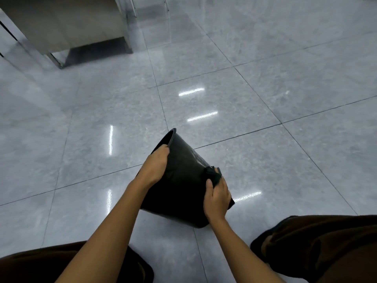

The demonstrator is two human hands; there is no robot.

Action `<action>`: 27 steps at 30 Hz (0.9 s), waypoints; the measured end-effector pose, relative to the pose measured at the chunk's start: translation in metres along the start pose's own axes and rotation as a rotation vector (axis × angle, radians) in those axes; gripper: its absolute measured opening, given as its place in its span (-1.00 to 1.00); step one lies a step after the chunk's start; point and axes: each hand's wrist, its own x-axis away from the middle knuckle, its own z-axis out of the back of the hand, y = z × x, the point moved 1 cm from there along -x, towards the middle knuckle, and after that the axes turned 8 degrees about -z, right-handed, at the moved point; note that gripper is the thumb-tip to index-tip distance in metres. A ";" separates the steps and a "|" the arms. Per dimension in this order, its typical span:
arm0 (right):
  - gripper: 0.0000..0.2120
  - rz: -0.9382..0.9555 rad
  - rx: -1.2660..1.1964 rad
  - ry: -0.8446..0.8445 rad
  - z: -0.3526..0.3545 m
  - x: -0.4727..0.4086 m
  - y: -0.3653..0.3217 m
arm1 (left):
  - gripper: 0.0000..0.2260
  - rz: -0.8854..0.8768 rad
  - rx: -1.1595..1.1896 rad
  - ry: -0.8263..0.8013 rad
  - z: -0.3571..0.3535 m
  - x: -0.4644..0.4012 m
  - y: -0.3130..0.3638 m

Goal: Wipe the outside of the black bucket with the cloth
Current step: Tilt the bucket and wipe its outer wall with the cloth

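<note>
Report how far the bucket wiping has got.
Done: nothing can be confirmed; the round black plastic bucket shows pale streaks high on its side. In hand: the left hand grips the rim, tilting it over the grey tiled floor, while the right hand presses a crumpled dark cloth against the outside wall. Left: the streaked area and the hidden far side.
</note>
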 end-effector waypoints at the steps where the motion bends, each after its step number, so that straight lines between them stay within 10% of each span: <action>1: -0.51 0.069 -0.020 -0.026 -0.002 0.002 -0.007 | -0.58 -0.025 -0.021 0.008 -0.004 0.003 0.002; 5: -0.47 0.505 0.040 -0.226 -0.016 0.013 -0.041 | -0.49 -0.136 -0.126 0.049 -0.010 0.009 0.007; 14: -0.54 -0.257 0.096 -0.373 -0.034 -0.065 -0.126 | -0.67 -0.203 -0.020 0.008 -0.012 0.030 0.005; 21: -0.45 0.422 0.161 -0.232 -0.033 0.028 -0.079 | -0.64 -0.109 0.091 0.021 0.000 0.022 0.001; 27: -0.63 -0.004 0.166 -0.222 -0.044 -0.034 -0.129 | -0.71 -0.185 0.089 0.048 -0.010 0.045 -0.011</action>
